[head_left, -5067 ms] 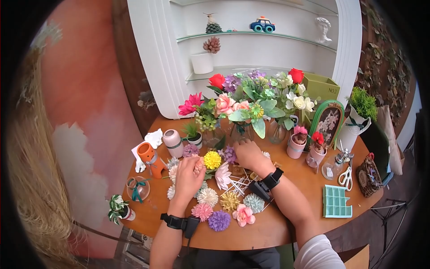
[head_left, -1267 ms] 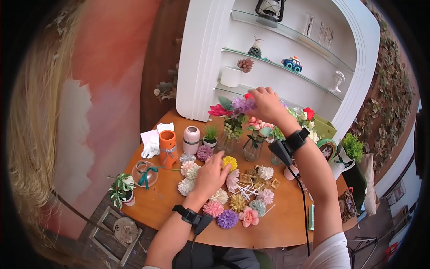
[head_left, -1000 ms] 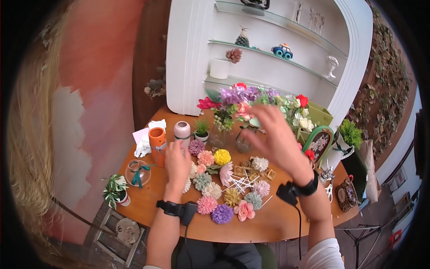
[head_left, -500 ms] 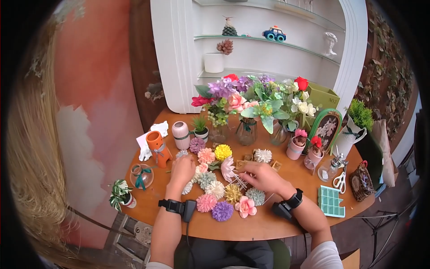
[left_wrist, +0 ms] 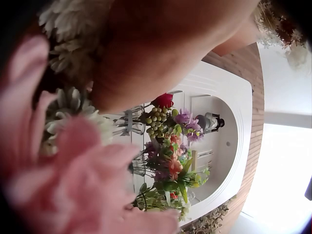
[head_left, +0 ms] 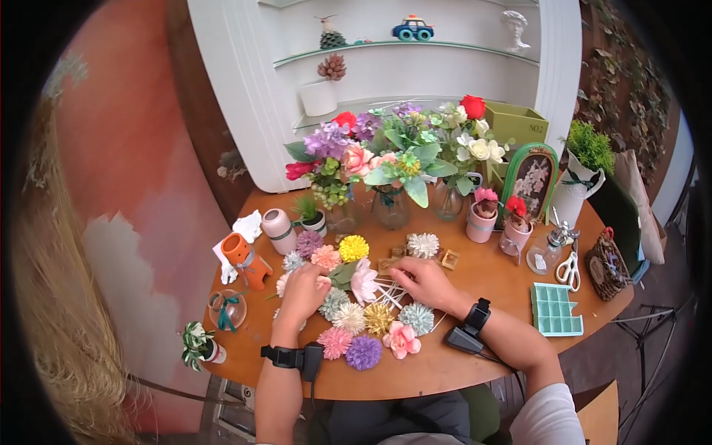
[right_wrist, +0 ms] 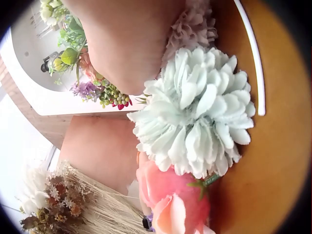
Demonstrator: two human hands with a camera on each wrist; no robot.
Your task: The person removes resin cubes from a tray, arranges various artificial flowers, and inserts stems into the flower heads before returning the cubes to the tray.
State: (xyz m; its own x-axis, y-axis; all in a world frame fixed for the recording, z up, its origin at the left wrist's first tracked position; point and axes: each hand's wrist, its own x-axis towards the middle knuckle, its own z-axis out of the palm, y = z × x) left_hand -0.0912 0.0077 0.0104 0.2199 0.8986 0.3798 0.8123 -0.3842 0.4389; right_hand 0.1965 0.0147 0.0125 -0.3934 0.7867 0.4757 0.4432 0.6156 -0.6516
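In the head view my left hand [head_left: 302, 293] rests low over the left side of a cluster of artificial flower heads, fingertips right by a small pink flower [head_left: 323, 282]. My right hand [head_left: 426, 283] lies loosely curled to the right of a pale pink lotus-like flower [head_left: 363, 282], its fingertips over white sticks [head_left: 386, 295]. A pale mint pompom flower [right_wrist: 195, 112] and a pink rose [right_wrist: 170, 200] lie beside that hand in the right wrist view. Behind the hands, glass vases [head_left: 390, 211] hold flowers, with purple blooms [head_left: 326, 139] at the left. Both hands' fingertips are hidden in the wrist views.
An orange vase [head_left: 247, 261], a pink ribbed vase [head_left: 279, 231] and a small potted plant [head_left: 310, 215] stand left. At right are pink pots [head_left: 482, 222], a teal compartment tray [head_left: 556, 311], white scissors [head_left: 569, 273] and a woven basket [head_left: 608, 263].
The purple flower bunch went from the table into a left vase. My right hand let go of it and came down onto the table. My left hand moved left and settled over the flower heads.
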